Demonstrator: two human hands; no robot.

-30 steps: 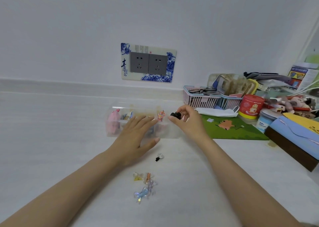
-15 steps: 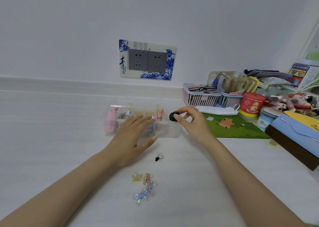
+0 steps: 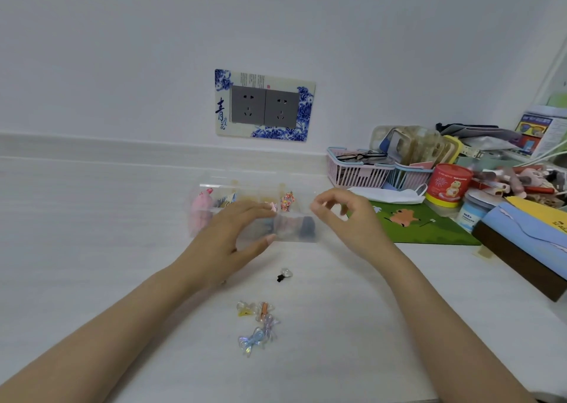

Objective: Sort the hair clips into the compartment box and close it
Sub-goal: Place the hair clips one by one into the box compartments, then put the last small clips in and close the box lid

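**Left hand** [image 3: 233, 240]: the forearm reaches in from the near left. The palm faces down with fingers straight and slightly spread, holding nothing, and they are laid on the near-left part of the clear compartment box [image 3: 291, 239].

**Right hand** [image 3: 346, 218]: it hovers at the box's right end with fingers loosely curled. Thumb and forefinger are a little apart, with nothing visible between them.

**Box contents:** a dark clip [image 3: 307, 227] lies in the near-right compartment. A pink clip [image 3: 201, 209] lies at the left end.

**Worktop** [image 3: 92, 249]: just in front of the box lies one small black-and-clear clip [image 3: 283, 274]. Farther out from the box is a cluster of translucent clips [image 3: 256, 326].
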